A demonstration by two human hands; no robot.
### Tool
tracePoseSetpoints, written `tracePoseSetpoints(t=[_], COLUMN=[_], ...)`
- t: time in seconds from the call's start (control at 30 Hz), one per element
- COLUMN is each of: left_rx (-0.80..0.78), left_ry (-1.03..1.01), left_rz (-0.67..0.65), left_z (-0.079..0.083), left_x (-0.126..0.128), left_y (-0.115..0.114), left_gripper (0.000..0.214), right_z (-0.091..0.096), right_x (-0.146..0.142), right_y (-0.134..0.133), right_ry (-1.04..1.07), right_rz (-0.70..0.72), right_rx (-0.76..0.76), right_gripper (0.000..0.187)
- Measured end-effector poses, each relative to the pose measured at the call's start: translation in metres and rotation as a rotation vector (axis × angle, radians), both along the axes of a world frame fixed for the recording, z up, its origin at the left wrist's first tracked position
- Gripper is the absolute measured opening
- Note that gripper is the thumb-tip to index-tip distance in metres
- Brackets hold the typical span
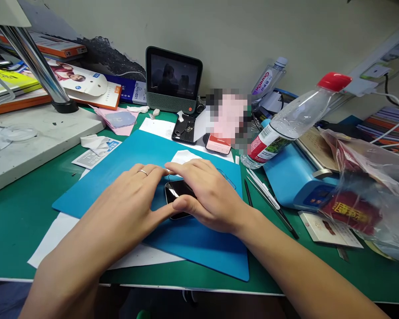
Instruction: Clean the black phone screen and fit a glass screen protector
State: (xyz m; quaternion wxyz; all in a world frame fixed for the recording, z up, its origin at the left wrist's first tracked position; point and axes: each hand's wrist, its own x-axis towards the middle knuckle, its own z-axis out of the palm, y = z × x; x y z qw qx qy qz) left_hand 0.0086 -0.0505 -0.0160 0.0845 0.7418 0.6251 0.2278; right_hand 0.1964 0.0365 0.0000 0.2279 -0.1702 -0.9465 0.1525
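Observation:
A black phone point(175, 193) lies flat on a blue work mat point(199, 241) on the green desk. My right hand point(204, 195) rests over the phone, fingers together and pressed on its top edge, thumb along its near side. My left hand point(136, 197), with a ring on one finger, lies on the mat at the phone's left, its fingertips meeting the right hand's fingertips and its thumb touching the phone's lower left corner. A white wipe point(183, 156) lies just beyond the fingers.
A tilted clear bottle with a red cap point(292, 119) leans over a blue machine point(287, 177) at right. Tweezers and thin tools point(269, 201) lie beside the mat. A small screen device point(173, 79), another phone point(184, 128), a lamp base point(40, 137) and a plastic bag point(369, 190) surround the mat.

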Motion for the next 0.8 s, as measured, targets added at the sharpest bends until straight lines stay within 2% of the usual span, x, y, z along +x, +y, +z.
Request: tracePoseSetpoints(t=[0.23, 0.5, 0.67, 0.8], left_rx=[-0.121, -0.074, -0.069, -0.019], left_ry=[-0.069, 0.051, 0.009, -0.063], left_rz=[0.026, 0.063, 0.152, 0.216], left_z=[0.000, 0.012, 0.015, 0.017], left_x=[0.003, 0.005, 0.003, 0.001], left_y=[-0.002, 0.002, 0.002, -0.001], left_gripper=[0.042, 0.041, 0.040, 0.040], right_z=[-0.002, 0.003, -0.001, -0.002], right_x=[0.003, 0.014, 0.017, 0.018], right_y=[0.003, 0.007, 0.013, 0.019], right_ry=[0.082, 0.455, 0.577, 0.602], right_rz=[0.018, -0.230, -0.368, -0.386], right_rx=[0.005, 0.250, 0.249, 0.228], right_gripper=[0.080, 0.070, 0.063, 0.061])
